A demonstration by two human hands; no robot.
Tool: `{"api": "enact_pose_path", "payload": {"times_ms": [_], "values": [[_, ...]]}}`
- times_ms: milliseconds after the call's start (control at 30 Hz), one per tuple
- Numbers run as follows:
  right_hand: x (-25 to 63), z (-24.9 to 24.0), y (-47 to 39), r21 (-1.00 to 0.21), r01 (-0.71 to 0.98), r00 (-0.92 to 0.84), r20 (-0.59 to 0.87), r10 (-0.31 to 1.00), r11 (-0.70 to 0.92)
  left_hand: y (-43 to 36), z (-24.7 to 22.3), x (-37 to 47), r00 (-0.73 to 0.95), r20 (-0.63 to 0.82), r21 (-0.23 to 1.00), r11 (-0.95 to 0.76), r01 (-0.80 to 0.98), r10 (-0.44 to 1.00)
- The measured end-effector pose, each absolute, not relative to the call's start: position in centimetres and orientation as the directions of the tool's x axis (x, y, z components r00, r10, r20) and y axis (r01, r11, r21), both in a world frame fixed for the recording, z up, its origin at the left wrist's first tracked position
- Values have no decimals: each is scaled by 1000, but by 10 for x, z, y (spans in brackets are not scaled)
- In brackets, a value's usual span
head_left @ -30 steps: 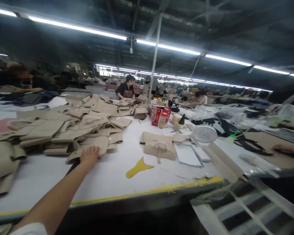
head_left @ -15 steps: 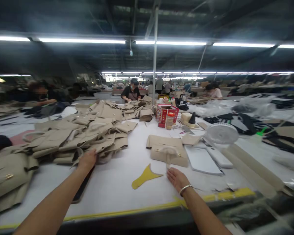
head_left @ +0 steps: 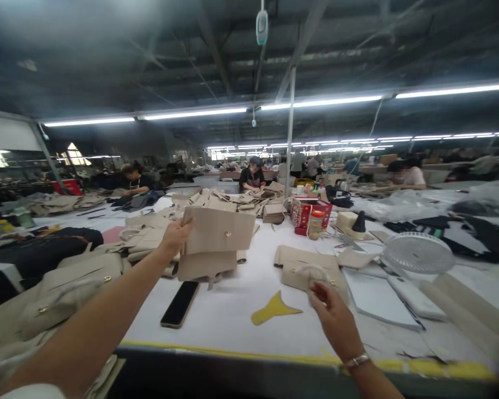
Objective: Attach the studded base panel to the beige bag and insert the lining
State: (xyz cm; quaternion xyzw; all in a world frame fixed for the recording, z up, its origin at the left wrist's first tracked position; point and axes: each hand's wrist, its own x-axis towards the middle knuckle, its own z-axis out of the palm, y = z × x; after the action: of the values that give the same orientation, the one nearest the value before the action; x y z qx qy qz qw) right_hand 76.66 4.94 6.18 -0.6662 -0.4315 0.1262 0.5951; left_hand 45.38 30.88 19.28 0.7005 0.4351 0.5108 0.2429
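Left hand [head_left: 175,239] pinching left edge of beige flap piece [head_left: 220,233] between thumb and fingers; piece is held above surface [head_left: 228,318], reaching to right of hand, small gold fitting visible. Dark phone [head_left: 180,305] below left hand, nearer to body. Pile of beige pieces [head_left: 212,198] beyond left hand. Right hand [head_left: 335,318] half curled at near edge of beige piece with handle [head_left: 297,259], which lies beyond fingertips; whether fingers grip it, cannot tell. Yellow piece [head_left: 276,308] just left of right hand; white pad [head_left: 380,299] to its right.
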Motion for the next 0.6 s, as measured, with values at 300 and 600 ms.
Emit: {"api": "enact_pose_path", "payload": {"times_ms": [300, 600], "values": [[647, 178, -7, -178, 897, 0, 916, 401, 405, 148, 187, 439, 390, 118, 985, -57, -164, 913], [604, 78, -86, -958, 266, 201, 166, 965, 109, 7, 126, 414, 251, -104, 836, 221, -503, 962]]}}
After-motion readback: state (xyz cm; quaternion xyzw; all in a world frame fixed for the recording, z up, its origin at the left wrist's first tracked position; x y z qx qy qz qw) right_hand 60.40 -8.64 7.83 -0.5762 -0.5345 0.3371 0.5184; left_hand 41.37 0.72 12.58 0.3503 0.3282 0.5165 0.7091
